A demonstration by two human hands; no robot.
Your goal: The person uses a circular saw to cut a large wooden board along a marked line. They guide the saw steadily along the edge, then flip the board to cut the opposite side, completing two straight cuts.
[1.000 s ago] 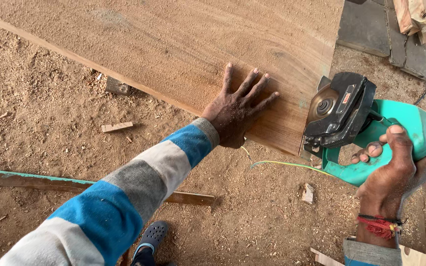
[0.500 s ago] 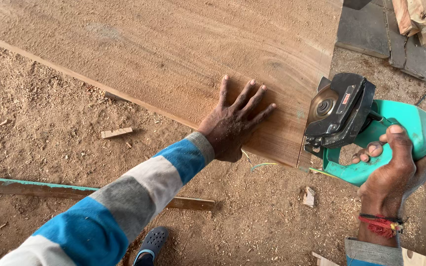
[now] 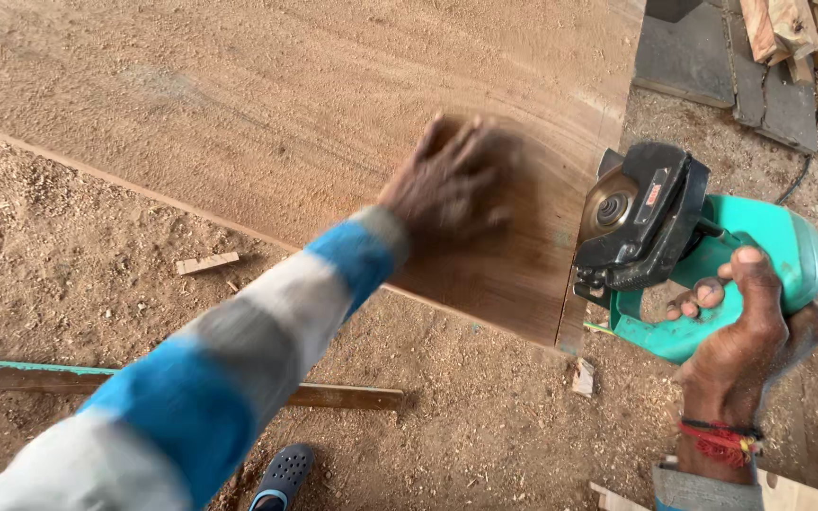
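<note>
Fingers of the right hand (image 3: 745,341) are wrapped around the handle of a teal and black circular saw (image 3: 688,248), which is held at the right end of a broad brown wooden board (image 3: 267,104) laid over sawdust. The left hand (image 3: 452,180), blurred, is stretched over the board's near edge, and whether it presses flat or is curled cannot be told. A thin cut line is seen beside the saw's guard.

I see broad bare board (image 3: 267,104) left of my left hand (image 3: 452,180), open for passing; to its right the green saw (image 3: 693,255) in my right hand (image 3: 740,350) blocks the board's edge, wood offcuts (image 3: 797,33) crowd the far corner
</note>
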